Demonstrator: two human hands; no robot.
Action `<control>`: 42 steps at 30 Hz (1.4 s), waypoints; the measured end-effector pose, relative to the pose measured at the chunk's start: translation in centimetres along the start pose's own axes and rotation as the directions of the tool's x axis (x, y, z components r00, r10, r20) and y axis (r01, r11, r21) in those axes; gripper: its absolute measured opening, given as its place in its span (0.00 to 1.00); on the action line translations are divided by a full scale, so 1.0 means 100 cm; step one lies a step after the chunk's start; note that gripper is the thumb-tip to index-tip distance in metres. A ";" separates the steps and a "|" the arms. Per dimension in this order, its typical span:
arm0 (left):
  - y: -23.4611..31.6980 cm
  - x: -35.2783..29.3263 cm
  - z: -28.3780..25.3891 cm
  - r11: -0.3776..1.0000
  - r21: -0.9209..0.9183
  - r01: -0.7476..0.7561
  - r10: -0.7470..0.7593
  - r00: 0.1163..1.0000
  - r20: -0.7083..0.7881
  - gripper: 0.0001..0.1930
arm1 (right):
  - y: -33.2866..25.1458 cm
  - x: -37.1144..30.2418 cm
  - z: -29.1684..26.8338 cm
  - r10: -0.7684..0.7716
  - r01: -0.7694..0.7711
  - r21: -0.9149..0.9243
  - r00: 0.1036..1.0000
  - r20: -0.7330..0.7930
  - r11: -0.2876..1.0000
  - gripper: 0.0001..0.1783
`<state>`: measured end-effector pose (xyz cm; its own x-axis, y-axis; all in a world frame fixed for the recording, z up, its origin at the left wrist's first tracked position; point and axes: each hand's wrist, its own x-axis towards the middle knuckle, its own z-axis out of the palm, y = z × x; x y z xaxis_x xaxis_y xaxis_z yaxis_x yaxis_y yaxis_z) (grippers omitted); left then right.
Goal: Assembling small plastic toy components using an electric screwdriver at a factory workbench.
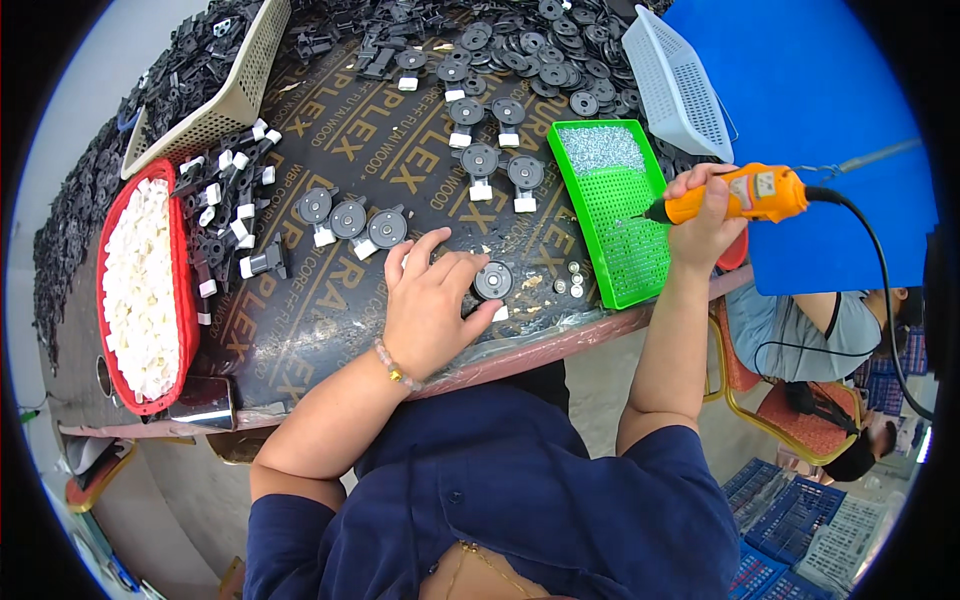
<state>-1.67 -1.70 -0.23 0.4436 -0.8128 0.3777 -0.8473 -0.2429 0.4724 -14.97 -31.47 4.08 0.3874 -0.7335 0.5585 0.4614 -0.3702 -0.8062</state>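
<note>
My left hand (432,305) rests on the table with its thumb and forefinger around a round black wheel part (492,281), steadying it near the front edge. A white tab shows under that part. My right hand (702,218) is wrapped round an orange electric screwdriver (745,194) with a black cable. Its tip points left, over a green tray (615,288) with a perforated bottom. Small silvery screws (604,148) are heaped at the far end of that tray. Just left of my left hand lie several black wheel parts with white tabs (348,218).
A red basket of white pieces (142,290) stands at the left, beside black parts with white ends (238,205). Black discs (565,60) pile up at the back, near a pale basket (685,85). Small metal round pieces (575,280) lie by the green tray. Another person (830,330) sits at the right.
</note>
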 end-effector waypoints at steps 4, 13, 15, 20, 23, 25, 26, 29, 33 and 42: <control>0.000 0.001 0.001 1.000 -0.022 -0.006 0.006 1.000 -0.006 0.24 | -0.032 -0.009 0.021 -0.031 0.023 0.150 0.998 0.057 0.988 0.23; -0.001 0.002 -0.002 0.999 -0.035 0.006 -0.005 1.000 0.013 0.25 | -0.044 -0.074 0.113 0.054 -0.253 0.380 0.884 0.464 0.890 0.33; 0.000 0.002 -0.002 0.999 -0.037 0.005 -0.004 1.000 0.009 0.25 | -0.038 -0.077 0.121 0.071 -0.278 0.396 0.884 0.462 0.875 0.33; -0.001 0.001 -0.002 0.999 -0.040 0.007 -0.007 1.000 0.005 0.25 | -0.029 -0.079 0.128 0.110 -0.321 0.405 0.879 0.464 0.856 0.33; -0.001 0.003 -0.002 0.999 -0.053 0.008 -0.007 1.000 0.016 0.25 | -0.030 -0.079 0.129 0.118 -0.321 0.386 0.877 0.465 0.865 0.32; -0.002 0.003 -0.002 0.998 -0.056 0.007 -0.005 1.000 0.024 0.24 | -0.030 -0.081 0.132 0.097 -0.304 0.367 0.868 0.487 0.879 0.30; -0.002 0.002 -0.002 0.999 -0.044 0.007 -0.006 1.000 0.026 0.24 | -0.030 -0.081 0.134 0.087 -0.294 0.357 0.864 0.497 0.887 0.29; -0.003 0.002 -0.002 1.000 -0.027 0.000 0.001 1.000 0.024 0.24 | -0.030 -0.082 0.140 0.076 -0.274 0.337 0.864 0.497 0.901 0.28; -0.001 0.005 -0.003 1.000 -0.024 0.009 -0.008 1.000 0.025 0.23 | -0.028 -0.081 0.136 0.092 -0.288 0.342 0.867 0.489 0.894 0.28; -0.003 0.002 -0.001 1.000 0.004 -0.008 0.009 1.000 -0.025 0.23 | -0.039 -0.021 0.050 -0.057 -0.011 0.277 0.970 0.237 0.961 0.23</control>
<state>-1.29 -1.72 -0.17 0.4433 -0.8016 0.4011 -0.8522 -0.2381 0.4659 -13.57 -25.61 7.02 0.5386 -0.5550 0.6340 0.6601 -0.1898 -0.7268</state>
